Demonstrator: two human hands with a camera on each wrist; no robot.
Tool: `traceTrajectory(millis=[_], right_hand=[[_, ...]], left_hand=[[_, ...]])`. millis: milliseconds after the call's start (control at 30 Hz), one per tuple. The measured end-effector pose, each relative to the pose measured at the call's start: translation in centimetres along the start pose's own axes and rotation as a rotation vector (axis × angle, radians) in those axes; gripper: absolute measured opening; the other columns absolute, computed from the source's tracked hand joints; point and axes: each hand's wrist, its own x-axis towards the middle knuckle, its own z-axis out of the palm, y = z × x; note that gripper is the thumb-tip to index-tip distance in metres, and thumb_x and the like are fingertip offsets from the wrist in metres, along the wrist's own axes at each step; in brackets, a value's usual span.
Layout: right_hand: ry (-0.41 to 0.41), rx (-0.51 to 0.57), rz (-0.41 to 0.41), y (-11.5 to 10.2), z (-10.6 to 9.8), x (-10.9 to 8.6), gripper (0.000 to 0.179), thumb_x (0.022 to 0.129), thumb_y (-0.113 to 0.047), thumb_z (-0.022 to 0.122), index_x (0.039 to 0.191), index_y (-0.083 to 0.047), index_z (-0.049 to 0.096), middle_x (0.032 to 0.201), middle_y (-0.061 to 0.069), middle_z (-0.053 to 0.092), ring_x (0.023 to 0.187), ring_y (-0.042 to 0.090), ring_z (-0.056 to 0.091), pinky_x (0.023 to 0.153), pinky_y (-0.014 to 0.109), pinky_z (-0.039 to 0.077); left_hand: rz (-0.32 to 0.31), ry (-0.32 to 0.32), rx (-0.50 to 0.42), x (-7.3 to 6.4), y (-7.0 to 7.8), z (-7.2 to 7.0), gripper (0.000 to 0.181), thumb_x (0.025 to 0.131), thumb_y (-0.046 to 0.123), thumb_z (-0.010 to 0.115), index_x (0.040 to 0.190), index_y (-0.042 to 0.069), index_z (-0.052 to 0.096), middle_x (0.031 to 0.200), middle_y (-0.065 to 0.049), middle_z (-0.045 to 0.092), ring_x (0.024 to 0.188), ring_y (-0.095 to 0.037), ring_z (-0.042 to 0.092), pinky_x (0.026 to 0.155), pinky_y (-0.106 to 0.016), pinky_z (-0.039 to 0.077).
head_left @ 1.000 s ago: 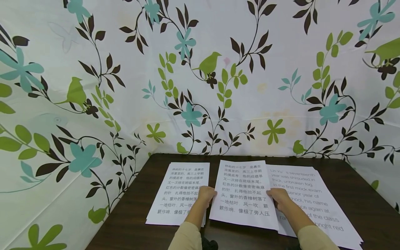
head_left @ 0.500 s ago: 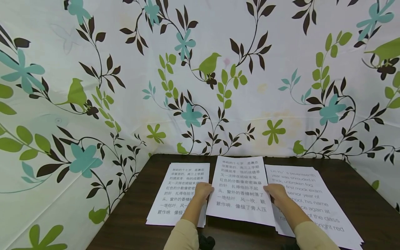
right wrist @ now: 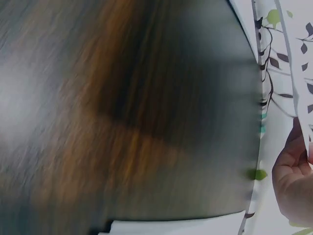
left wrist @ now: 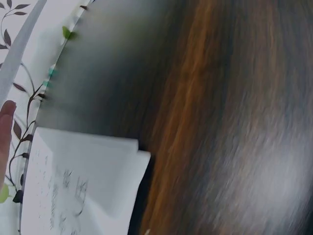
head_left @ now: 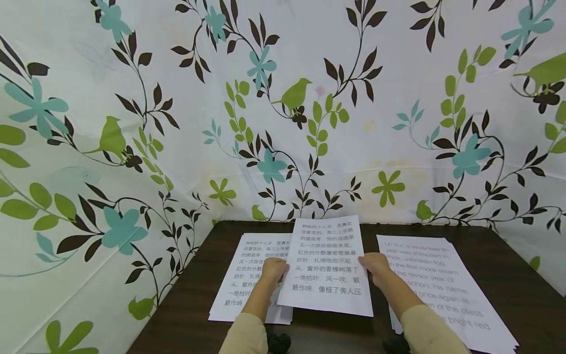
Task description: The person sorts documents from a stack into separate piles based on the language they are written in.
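A white sheet of paper [head_left: 325,268] printed with Chinese text is held up, slightly tilted, over the middle of the table. My left hand [head_left: 273,271] pinches its left edge and my right hand [head_left: 376,265] pinches its right edge. In the right wrist view the right hand [right wrist: 296,176] shows thumb and fingers on the paper's edge [right wrist: 296,73]. Only a fingertip [left wrist: 7,110] of the left hand enters the left wrist view. Behind the left hand lies a stack of Chinese-text sheets [head_left: 247,275], partly covered by the held sheet.
On the right lies a fanned stack of English-text sheets [head_left: 442,285], partly hidden by the right forearm. Both stacks rest on a dark wood table [head_left: 185,305]. A curtain [head_left: 283,123] with leaves, flowers and birds hangs behind the table's far edge.
Both hands have carried the held sheet left and slightly up, away from the English stack. It now overlaps the left stack, and bare table shows between it and the right stack.
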Motion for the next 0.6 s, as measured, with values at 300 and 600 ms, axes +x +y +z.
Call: traceTrajectory(millis=[300, 600], right_hand=[[0.027, 0.009, 0.01, -1.5, 2.5, -0.3, 0.027, 0.083, -0.004, 0.047, 0.104, 0.013, 0.052, 0.083, 0.017, 0.059, 0.071, 0.027, 0.058, 0.058, 0.031, 0.045], [0.017, 0.023, 0.0, -2.3, 5.2, -0.5, 0.025, 0.081, -0.002, 0.049, 0.101, 0.012, 0.054, 0.086, 0.02, 0.058, 0.071, 0.026, 0.056, 0.056, 0.03, 0.043]], left_hand=[[0.004, 0.046, 0.042, 0.5, -0.3, -2.4, 0.022, 0.077, 0.006, 0.055, 0.093, -0.006, 0.062, 0.08, -0.01, 0.06, 0.062, -0.016, 0.054, 0.05, -0.022, 0.041], [0.005, 0.084, 0.022, 0.6, -0.5, -5.1, 0.02, 0.077, 0.002, 0.054, 0.091, -0.009, 0.062, 0.073, -0.01, 0.058, 0.052, -0.012, 0.046, 0.045, -0.02, 0.037]])
